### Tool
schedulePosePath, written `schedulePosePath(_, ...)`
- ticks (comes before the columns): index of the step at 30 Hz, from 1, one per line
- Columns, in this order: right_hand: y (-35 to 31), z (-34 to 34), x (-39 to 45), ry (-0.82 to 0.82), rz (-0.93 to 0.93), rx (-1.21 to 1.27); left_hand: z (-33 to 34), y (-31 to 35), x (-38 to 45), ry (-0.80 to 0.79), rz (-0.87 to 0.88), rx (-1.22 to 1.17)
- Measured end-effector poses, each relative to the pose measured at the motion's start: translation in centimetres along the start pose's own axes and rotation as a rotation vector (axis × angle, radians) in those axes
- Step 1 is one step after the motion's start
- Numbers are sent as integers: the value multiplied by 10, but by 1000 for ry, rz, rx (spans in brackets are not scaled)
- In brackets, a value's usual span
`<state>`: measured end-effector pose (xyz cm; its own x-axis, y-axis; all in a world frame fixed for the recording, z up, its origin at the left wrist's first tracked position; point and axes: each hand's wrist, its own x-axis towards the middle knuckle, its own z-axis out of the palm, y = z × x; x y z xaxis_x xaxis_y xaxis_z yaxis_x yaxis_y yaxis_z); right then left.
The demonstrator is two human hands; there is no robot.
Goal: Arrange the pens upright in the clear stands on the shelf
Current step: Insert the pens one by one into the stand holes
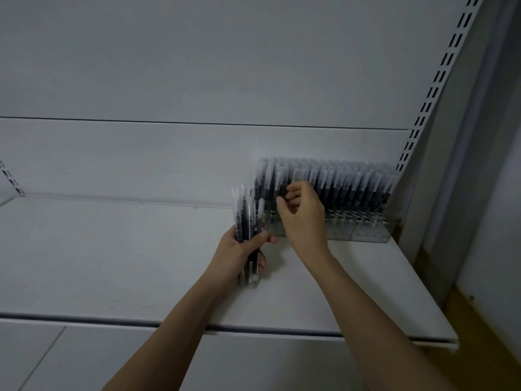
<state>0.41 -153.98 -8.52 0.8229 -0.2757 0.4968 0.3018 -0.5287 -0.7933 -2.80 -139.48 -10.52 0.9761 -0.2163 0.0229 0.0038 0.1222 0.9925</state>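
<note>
Clear plastic stands [363, 231] sit at the back right of the white shelf [141, 263], against the rear panel [197, 80] and close to the slotted upright [439, 74]. Only one view is given, the head camera, and it shows the job well on.

Rows of dark pens with pale caps [346, 182] stand upright and packed close across most of the stands, from the right end to nearly the left end. Judging by this, the greater part of the filling is done. The near-left corner of the stands, just behind the hands, looks less full, though the blur makes it hard to count free holes.

What is left is in the left hand [239, 252]. Its fingers and thumb are curled round a bundle of pens [248, 221], held upright over the shelf just left of the stands, with cap ends up and lower ends showing below the palm.

The right hand [303, 213] is up at the front-left part of the standing rows. Its thumb and curled fingers are drawn together near a pen there, apparently pinching it, but I cannot tell for certain whether they grip it or only touch it. The step in hand seems to be seating one pen, with the bundle to follow one at a time.
</note>
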Motion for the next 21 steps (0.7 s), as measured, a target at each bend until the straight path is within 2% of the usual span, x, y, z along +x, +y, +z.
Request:
schedulePosePath(2,3,-3,-13,-39,72,156,2,1,-1,-16,-5,19)
schedulePosePath(5,7,-2,-31,-217,240,429,2,1,-1,-31,-12,31)
schedulePosePath(8,13,-1,-38,-353,278,393,1,-1,-1,-35,-17,56)
schedulePosePath(10,13,-3,-39,-352,286,405,1,-2,-1,-42,-14,63)
schedulePosePath(16,11,-11,-37,-209,374,526,0,-7,0,-45,-24,43)
schedulePosePath(21,11,-11,-39,-232,375,565,-1,-7,0,-53,-12,33)
